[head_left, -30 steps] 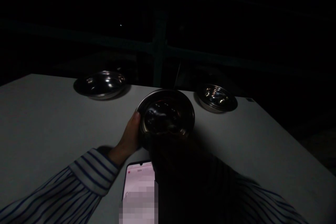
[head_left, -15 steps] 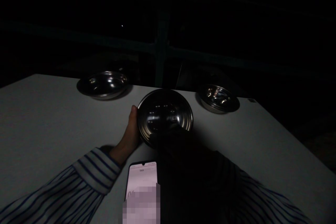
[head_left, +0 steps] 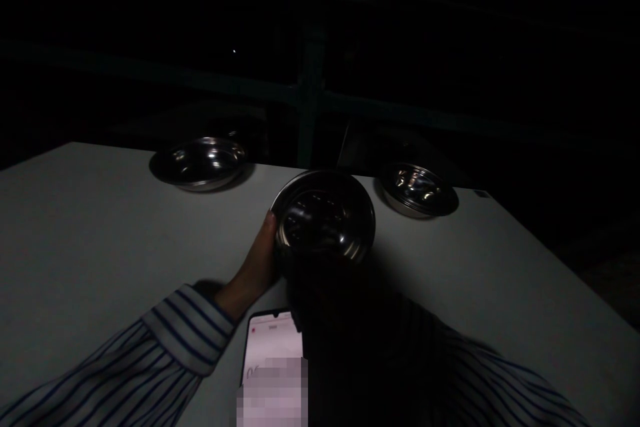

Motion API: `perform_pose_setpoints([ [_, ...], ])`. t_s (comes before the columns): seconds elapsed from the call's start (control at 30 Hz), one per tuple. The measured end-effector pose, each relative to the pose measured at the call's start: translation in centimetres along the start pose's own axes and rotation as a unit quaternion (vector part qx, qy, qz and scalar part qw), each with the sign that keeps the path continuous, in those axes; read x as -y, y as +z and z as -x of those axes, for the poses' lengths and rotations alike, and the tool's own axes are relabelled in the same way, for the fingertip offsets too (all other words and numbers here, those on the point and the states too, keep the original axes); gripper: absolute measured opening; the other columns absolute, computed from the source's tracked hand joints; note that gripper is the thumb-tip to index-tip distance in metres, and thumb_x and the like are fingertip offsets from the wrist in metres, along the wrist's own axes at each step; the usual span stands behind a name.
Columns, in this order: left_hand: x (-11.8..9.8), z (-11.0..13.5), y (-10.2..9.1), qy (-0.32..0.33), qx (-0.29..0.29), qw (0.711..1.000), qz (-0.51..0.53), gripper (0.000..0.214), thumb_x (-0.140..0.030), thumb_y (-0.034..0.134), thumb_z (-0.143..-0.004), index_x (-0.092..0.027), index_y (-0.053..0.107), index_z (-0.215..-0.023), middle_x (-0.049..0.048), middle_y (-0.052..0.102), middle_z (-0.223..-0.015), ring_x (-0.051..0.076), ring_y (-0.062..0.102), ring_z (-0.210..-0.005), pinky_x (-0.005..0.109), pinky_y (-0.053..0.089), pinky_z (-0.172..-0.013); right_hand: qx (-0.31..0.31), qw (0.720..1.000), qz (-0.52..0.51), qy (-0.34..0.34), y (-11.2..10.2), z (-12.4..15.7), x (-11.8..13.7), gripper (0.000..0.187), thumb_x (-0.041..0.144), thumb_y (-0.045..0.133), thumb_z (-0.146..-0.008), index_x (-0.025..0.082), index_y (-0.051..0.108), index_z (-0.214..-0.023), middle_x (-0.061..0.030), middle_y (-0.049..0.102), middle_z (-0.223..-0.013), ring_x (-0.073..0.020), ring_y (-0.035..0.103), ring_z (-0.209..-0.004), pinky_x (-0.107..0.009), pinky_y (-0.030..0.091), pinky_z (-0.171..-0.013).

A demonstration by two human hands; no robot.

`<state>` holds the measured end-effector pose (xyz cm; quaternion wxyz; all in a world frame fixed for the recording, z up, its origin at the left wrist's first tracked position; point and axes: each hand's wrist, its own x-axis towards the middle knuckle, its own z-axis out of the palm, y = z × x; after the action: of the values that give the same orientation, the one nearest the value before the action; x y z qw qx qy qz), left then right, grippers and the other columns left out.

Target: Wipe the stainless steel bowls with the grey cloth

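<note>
In the left hand (head_left: 256, 261), a metal bowl (head_left: 325, 213), contents unclear

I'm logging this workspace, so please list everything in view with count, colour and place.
centre bowl: 1, silver, at left hand
left bowl: 1, silver, far left edge
right bowl: at least 1, silver, far right edge; nesting unclear
phone: 1, dark rim, pinkish lit screen, near side
table: 1, whitish, beneath
label: 1, dark, far right corner
frame: 1, dark greenish, behind table
sleeves: 2, white with blue stripes, both arms
left hand: 1, gripping centre bowl's left side
right hand: 1, lost in shadow, by centre bowl's near side
</note>
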<state>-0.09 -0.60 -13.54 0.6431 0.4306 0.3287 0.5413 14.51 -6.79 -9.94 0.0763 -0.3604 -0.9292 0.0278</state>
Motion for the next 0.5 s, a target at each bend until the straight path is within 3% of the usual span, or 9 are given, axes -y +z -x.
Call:
perform_pose_setpoints([
  [0.23,0.4,-0.2,-0.7,0.023,-0.014,1.000,-0.003,0.054,-0.063,0.038,-0.078,-0.022,0.062,-0.105,0.0048,0.068,-0.104,0.026,0.053,-0.111,0.042,0.039,-0.096,0.054,0.993,0.061,0.084,-2.0,1.7,-1.6,0.024,0.021,0.048,-0.086,0.015,0.061,-0.105,-0.0128,0.060,-0.109,-0.0255,0.055,-0.099,-0.044,0.043,-0.082],
  [0.3,0.4,-0.3,-0.7,0.031,-0.016,0.999,-0.005,0.054,-0.064,0.038,-0.078,-0.022,0.061,-0.105,0.0048,0.067,-0.104,0.026,0.054,-0.110,0.042,0.040,-0.096,0.068,0.993,0.063,0.066,-1.6,1.5,-1.8,0.029,0.021,0.045,-0.087,0.017,0.058,-0.112,-0.0125,0.057,-0.117,-0.0258,0.053,-0.103,-0.044,0.043,-0.083],
  [0.4,0.1,-0.2,-0.3,0.041,-0.023,0.999,-0.012,0.053,-0.064,0.039,-0.077,-0.023,0.063,-0.101,0.0047,0.068,-0.102,0.026,0.054,-0.110,0.042,0.040,-0.096,0.041,0.999,0.032,0.018,-0.1,0.6,-1.7,0.034,0.021,0.040,-0.089,0.018,0.052,-0.120,-0.0125,0.051,-0.126,-0.0253,0.046,-0.115,-0.043,0.042,-0.088],
  [0.5,-0.2,0.0,0.0,0.034,-0.018,0.999,-0.007,0.054,-0.066,0.039,-0.075,-0.023,0.064,-0.096,0.0049,0.068,-0.100,0.027,0.055,-0.109,0.043,0.040,-0.095,0.022,0.999,0.022,0.021,0.9,0.2,-1.2,0.034,0.017,0.037,-0.089,0.016,0.053,-0.119,-0.0132,0.053,-0.124,-0.0256,0.044,-0.119,-0.044,0.041,-0.091],
])
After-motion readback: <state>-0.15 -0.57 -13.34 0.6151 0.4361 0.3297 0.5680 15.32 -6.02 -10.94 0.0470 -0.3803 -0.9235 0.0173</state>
